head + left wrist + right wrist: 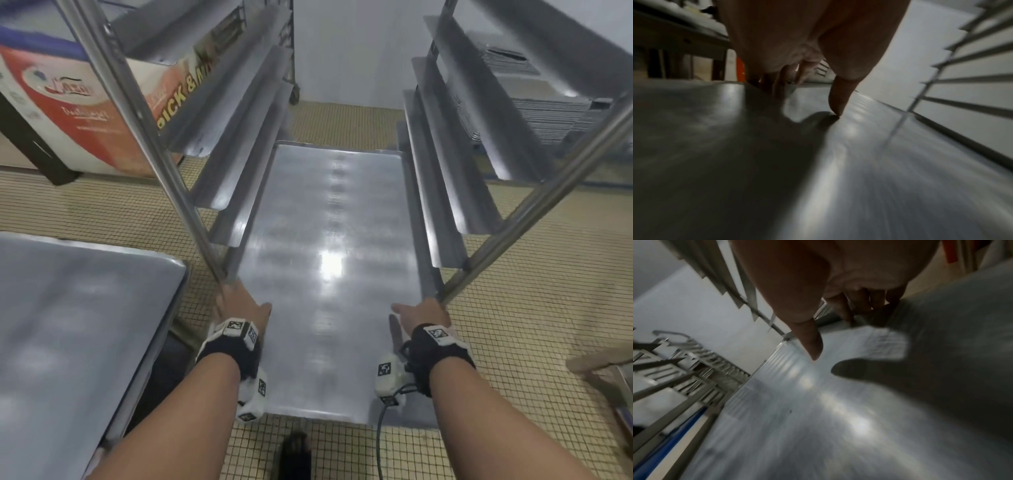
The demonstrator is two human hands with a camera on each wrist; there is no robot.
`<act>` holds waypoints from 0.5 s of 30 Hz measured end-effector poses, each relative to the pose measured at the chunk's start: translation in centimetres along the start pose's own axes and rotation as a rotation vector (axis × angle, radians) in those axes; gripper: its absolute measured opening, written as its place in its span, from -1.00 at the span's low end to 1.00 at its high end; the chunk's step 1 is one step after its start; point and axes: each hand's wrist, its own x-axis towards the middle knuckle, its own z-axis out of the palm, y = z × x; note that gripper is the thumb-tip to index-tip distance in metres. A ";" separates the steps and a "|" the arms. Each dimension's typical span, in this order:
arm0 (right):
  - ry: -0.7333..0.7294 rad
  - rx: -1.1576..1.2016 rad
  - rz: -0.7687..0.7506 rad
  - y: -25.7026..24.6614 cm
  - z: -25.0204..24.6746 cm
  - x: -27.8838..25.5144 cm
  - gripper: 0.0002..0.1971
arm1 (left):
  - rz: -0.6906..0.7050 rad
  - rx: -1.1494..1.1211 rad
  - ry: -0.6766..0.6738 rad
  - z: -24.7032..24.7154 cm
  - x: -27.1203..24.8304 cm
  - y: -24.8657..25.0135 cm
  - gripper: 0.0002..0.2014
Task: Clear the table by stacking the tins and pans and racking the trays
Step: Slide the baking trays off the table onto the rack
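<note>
My hands grip a steel tray by its two long edges, its far part between the rack's side runners.

Left hand clasps the left edge, right hand the right, thumbs over the tray's top and fingers curled under; the near end juts toward me over the tiled floor, with a steel counter to my left.

I see a commercial bakery kitchen: a steel tray rack, a steel worktable, small-tiled floor.
</note>
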 end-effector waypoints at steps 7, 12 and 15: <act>-0.084 -0.274 -0.326 5.3 1.8 -5.6 -0.31 | 0.332 0.161 -0.216 2.7 -7.9 -3.0 0.08; -0.164 -0.310 -0.555 9.1 2.5 -9.9 0.06 | 0.522 0.263 -0.324 2.7 -11.5 -5.3 0.41; -0.194 -0.466 -0.689 10.5 2.7 -11.0 0.27 | 0.556 0.392 -0.298 2.8 -12.4 -5.5 0.22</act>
